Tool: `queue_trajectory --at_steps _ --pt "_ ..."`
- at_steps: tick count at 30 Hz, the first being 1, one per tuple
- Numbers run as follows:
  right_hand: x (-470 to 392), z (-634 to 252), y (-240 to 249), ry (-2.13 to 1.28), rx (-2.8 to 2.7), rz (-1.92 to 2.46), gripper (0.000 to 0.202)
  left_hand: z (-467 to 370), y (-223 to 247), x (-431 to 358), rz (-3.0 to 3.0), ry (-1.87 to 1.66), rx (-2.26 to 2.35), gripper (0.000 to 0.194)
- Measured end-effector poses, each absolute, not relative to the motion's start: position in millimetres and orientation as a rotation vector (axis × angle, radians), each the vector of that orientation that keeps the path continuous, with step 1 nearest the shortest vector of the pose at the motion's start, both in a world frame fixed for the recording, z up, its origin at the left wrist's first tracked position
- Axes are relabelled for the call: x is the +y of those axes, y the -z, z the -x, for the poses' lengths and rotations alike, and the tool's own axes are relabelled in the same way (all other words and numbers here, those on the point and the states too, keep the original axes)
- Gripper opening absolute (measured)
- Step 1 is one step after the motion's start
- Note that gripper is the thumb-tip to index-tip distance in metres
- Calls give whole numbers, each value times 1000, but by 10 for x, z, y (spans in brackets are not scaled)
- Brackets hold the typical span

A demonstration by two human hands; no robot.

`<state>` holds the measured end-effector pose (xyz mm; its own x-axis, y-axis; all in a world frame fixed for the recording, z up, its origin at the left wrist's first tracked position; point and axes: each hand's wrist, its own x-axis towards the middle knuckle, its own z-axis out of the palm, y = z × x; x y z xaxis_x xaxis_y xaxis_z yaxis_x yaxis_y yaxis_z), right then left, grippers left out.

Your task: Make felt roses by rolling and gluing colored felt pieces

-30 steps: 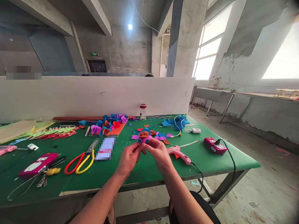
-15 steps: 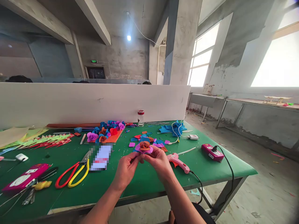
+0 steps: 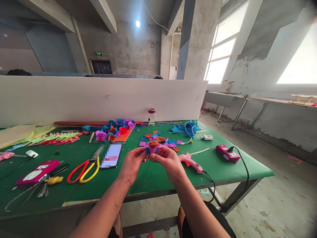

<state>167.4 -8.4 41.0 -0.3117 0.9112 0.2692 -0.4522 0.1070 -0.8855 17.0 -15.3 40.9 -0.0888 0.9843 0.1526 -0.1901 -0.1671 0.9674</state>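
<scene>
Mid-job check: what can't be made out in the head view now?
In the head view:
Flower: sides partly hidden by the left hand and right hand.
Phone: screen partly blurred by pixelation.
Leftmost pink tool: cut off by the left edge.
Wall writing: too small to read.

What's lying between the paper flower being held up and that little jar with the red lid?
Loose scraps of coloured paper, blue, red and orange among them, lie between the paper flower and the jar, as the head view shows.

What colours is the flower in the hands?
The flower is orange-brown, purple and blue; head view.
</scene>
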Motion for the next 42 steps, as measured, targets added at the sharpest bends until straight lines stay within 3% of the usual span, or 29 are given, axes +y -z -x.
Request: queue_trajectory --at_steps 19,42 --pt "-75 -1698 -362 -1492 -1238 528 39 -161 -382 -171 -1034 -1408 843 25" --pt "-121 -1648 -379 -1490 -1192 519 45 -260 -347 -166 -967 -1519 650 27"
